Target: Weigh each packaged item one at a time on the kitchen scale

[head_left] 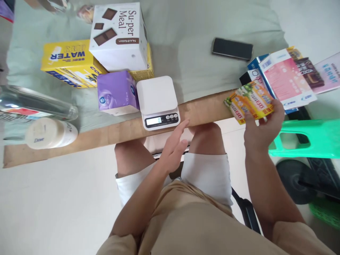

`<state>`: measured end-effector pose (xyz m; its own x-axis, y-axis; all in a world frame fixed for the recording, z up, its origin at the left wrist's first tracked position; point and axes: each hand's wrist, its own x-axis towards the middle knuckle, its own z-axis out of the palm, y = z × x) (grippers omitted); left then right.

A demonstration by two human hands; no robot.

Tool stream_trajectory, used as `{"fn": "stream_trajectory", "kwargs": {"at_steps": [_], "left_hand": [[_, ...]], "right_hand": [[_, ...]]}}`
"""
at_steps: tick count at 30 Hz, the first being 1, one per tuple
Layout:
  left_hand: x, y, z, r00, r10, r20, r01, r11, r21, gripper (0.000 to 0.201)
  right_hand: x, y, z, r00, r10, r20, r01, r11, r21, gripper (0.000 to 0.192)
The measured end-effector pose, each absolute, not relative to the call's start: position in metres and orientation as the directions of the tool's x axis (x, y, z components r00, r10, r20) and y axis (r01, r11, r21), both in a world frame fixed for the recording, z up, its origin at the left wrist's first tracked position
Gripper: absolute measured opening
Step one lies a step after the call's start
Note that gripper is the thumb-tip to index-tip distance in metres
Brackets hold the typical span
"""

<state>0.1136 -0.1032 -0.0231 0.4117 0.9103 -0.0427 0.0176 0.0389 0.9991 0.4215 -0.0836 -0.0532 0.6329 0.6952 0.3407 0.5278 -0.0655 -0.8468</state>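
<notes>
My right hand [262, 132] grips a yellow and orange printed packet [251, 99] with green pictures on it, thumb in front and fingers behind. It looks like two panels or two packets overlapping; I cannot tell which. The packet is in front of the stack of flat cartons at the table's right end. My left hand [172, 152] is empty, fingers stretched out, just below the front right corner of a white digital kitchen scale [158, 95]. The scale's pan is bare and its display is lit. To its left stands a purple tissue pack [117, 90].
Behind the scale are a white Su-per Meal box [119, 58] and yellow cartons [67, 56]. A clear bottle [34, 102] and a Dove jar [51, 134] lie at left. A phone [232, 48], pink carton [288, 79] and green stool [324, 138] are at right.
</notes>
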Motion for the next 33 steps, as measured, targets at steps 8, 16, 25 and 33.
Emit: {"fn": "stream_trajectory", "kwargs": {"at_steps": [8, 16, 25, 33], "left_hand": [[0.104, -0.11, -0.016, 0.403, 0.915, 0.011, -0.007, -0.009, 1.0, 0.067], [0.105, -0.11, -0.016, 0.368, 0.93, 0.008, -0.014, -0.003, 1.0, 0.066], [0.077, -0.107, -0.022, 0.047, 0.997, 0.06, -0.149, -0.052, 0.987, 0.055], [-0.011, -0.056, -0.015, -0.643, 0.753, 0.139, 0.036, -0.152, 0.988, 0.027]], "right_hand": [[0.425, -0.048, -0.056, 0.651, 0.628, 0.426, 0.634, -0.142, -0.76, 0.078], [0.431, -0.036, -0.046, 0.665, 0.626, 0.407, 0.678, -0.277, -0.681, 0.077], [0.396, -0.067, -0.054, 0.317, 0.624, 0.714, 0.806, 0.22, -0.55, 0.069], [0.234, -0.072, -0.024, -0.041, 0.907, 0.42, 0.513, 0.38, -0.77, 0.046]]}}
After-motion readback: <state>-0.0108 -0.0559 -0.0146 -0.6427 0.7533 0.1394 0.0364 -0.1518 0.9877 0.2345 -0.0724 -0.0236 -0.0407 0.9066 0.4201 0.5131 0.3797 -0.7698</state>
